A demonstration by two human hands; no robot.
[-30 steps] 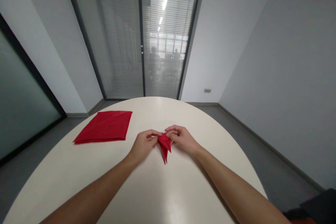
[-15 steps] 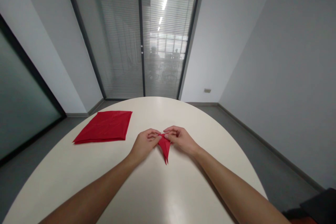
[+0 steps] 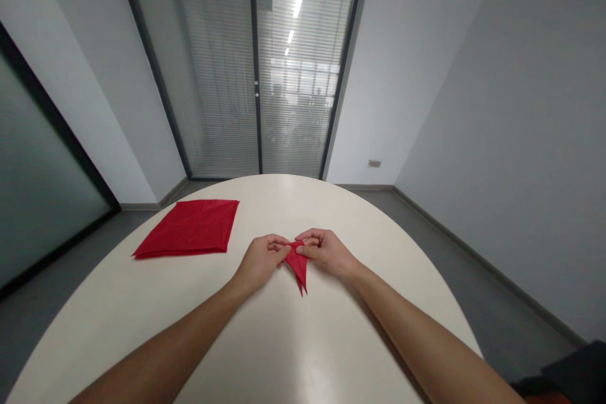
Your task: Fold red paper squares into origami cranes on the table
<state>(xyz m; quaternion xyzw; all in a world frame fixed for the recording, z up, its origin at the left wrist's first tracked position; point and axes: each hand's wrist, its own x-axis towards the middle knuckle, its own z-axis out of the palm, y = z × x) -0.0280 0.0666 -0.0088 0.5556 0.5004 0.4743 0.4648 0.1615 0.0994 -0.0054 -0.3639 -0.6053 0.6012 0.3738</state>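
A small piece of folded red paper [image 3: 298, 263] is pinched between my two hands, just above the table. Its two narrow points hang toward me, slightly apart at the tips. My left hand [image 3: 262, 261] grips the upper left edge between thumb and fingers. At the upper right edge, my right hand [image 3: 328, 252] holds it the same way, thumb on the near face. The fingers cover part of the paper's top, so its folds there are hidden.
Flat red sheets [image 3: 192, 227] lie stacked at the left of the round white table [image 3: 303, 353]. Beyond the table's far edge stand glass panels with blinds [image 3: 218, 107]. A dark object [image 3: 577, 369] shows at the lower right, off the table.
The paper's lower points have swung slightly to the right and spread a little further apart. Both hands keep their hold in nearly the same place.
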